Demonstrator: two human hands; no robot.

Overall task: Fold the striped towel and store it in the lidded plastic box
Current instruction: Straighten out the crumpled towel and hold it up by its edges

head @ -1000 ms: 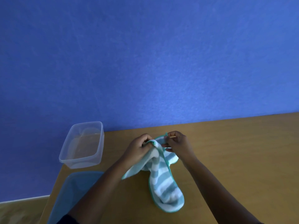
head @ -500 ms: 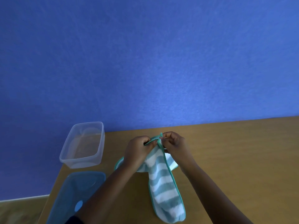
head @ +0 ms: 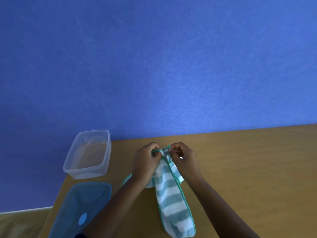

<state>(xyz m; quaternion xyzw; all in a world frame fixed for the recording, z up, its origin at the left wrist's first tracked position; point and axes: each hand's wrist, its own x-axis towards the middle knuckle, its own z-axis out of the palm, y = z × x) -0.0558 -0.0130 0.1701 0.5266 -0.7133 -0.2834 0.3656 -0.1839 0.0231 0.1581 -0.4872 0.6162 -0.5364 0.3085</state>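
Observation:
A teal-and-white striped towel (head: 173,201) with a green hem lies bunched lengthwise on the wooden table (head: 248,169), its long part running toward me. My left hand (head: 145,162) and my right hand (head: 184,160) sit side by side at its far end, each pinching the hem, with the corners held together just above the table. A clear plastic box (head: 89,153) stands open at the table's far left corner. Its blue lid (head: 84,206) lies flat in front of it, near the left edge.
A blue wall (head: 154,66) rises right behind the table's far edge. The table's left edge runs beside the box and lid, with the floor (head: 20,224) below it. Bare wood stretches to the right of my hands.
My hands have drawn closer together at the towel's far end, bringing the hem corners to meet. The towel has been pulled straighter and narrower toward me.

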